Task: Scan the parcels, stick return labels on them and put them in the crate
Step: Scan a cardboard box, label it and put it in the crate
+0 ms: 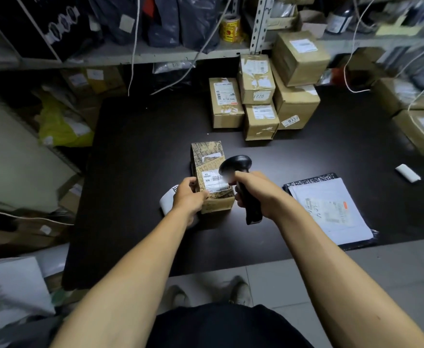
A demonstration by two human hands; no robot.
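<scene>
Head cam looks down on a dark desk (140, 172) with both bare arms reaching in. Left hand (189, 195) grips the near left corner of a small brown parcel (212, 177), fingers curled round its edge, thumb on top next to the white shipping label (214, 183). The parcel lies flat near the middle of the desk, long side pointing away from the person, label facing up.

Right hand (254, 190) is wrapped tight round the handle of a black scanner (241, 177), fingers clamped on the grip. The scanner's head sits just above the right side of the parcel, pointing down at the label, and there's a bright blurry patch on the label right under it.

A white roll (167, 200) pokes out from behind the left hand, just beside the parcel; can't make out what's printed on it.

To the right, near the desk's front edge, a grey mailer bag (331, 212) lies flat with a printed slip on it. Further right is a small white scrap (408, 173). At the back of the desk there's a stack of brown boxes (263, 96), some two high, all with labels. Behind that, metal shelves (155, 55) are stuffed with dark bags and more boxes, plus a yellow sticker roll (229, 27). Shoes show on the tiled floor below the desk edge.
</scene>
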